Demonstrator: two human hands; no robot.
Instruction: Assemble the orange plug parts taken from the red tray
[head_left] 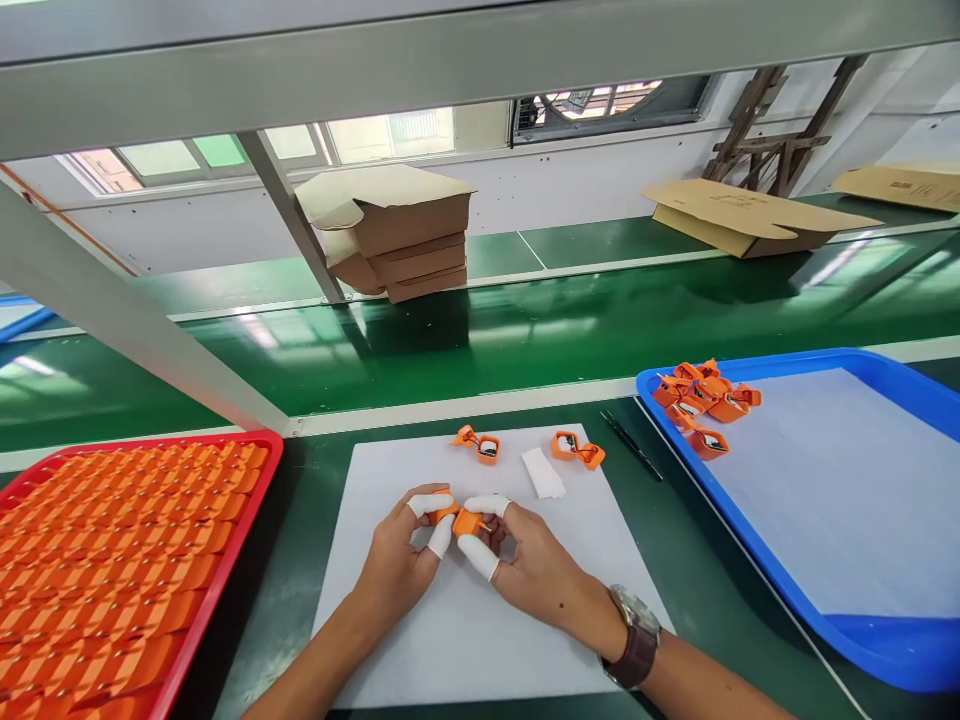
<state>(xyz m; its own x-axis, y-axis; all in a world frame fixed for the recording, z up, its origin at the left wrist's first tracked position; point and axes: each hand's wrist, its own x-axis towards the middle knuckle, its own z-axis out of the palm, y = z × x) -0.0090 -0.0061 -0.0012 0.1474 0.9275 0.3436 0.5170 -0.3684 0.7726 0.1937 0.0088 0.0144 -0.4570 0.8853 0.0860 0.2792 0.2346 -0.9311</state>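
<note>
Left hand (397,565), right hand (529,570) pinch one orange part (466,520) over white sheet (450,630)

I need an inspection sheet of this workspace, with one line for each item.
Surface: white mat on a green bench.
Work things: orange part held over the mat; loose orange parts on it; red tray full of them; blue tray with a small pile.
Clutter: thin black tool; white scrap.
Hands: left hand and right hand both pinch the orange part, fingers in white cots.
Cables: nothing seen.
Surroundings: green conveyor belt, cardboard boxes, grey frame.
</note>
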